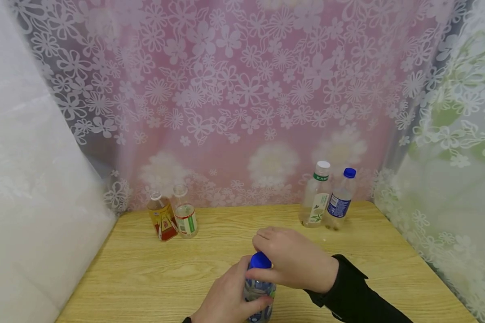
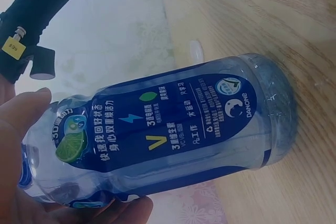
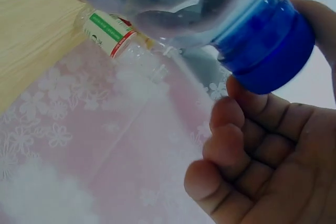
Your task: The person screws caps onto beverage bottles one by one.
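Observation:
A clear plastic drink bottle (image 2: 178, 124) with a blue label and a lime picture stands upright on the table. My left hand (image 1: 226, 294) grips it round its upper body, thumb on one side and fingers on the other. On the bottle's neck sits a blue cap (image 3: 273, 45). My right hand (image 1: 291, 258) comes in from the right and pinches this cap between thumb and index finger. Its other fingers (image 3: 226, 145) curl below the index finger, off the bottle. In the head view my hands cover part of the bottle.
At the back left stand an amber bottle with a yellow label (image 1: 162, 216) and a clear uncapped bottle (image 1: 186, 220). Back right are a white-capped bottle (image 1: 316, 197) and a blue-capped bottle (image 1: 340, 202). A small white object (image 2: 196, 51) lies on the wooden table (image 1: 145, 282). Flowered curtains (image 1: 246, 89) hang behind.

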Tool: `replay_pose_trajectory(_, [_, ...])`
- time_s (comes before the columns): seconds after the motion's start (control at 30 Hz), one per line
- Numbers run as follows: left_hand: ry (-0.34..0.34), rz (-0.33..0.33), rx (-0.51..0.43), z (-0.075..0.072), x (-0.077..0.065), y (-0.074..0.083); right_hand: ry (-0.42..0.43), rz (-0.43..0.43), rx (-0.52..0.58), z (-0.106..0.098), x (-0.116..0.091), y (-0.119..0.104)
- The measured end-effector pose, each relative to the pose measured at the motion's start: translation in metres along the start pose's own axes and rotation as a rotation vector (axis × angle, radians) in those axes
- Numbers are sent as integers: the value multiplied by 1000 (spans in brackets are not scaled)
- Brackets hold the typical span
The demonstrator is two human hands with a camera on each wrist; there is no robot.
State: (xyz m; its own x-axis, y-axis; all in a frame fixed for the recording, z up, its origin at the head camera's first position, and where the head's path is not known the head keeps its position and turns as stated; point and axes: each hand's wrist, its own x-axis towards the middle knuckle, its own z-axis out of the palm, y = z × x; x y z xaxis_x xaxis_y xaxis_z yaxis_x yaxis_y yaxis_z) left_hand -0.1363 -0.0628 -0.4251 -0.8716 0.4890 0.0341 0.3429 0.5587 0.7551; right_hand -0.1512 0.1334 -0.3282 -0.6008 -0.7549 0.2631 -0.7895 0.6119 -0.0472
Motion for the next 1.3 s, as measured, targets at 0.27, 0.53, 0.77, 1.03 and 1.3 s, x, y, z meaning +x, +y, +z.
replay_pose_trajectory(0.27, [9, 53, 18, 1, 0, -2, -4, -5, 17, 0, -3, 0])
replay_pose_trajectory(0.53, [13, 74, 9, 1, -2, -4, -43, -203, 322, -14, -16, 5])
replay_pose_trajectory(0.77, [7, 28, -1, 1, -2, -3, -97, -200, 361, -14, -17, 4])
replay_pose_trajectory(1.03, [6, 34, 6, 1, -2, -3, -50, -170, 299, -10, -14, 1])
replay_pose_trajectory(1.3, [22, 35, 18, 3, -2, -1, -39, -151, 204, -8, -11, -3])
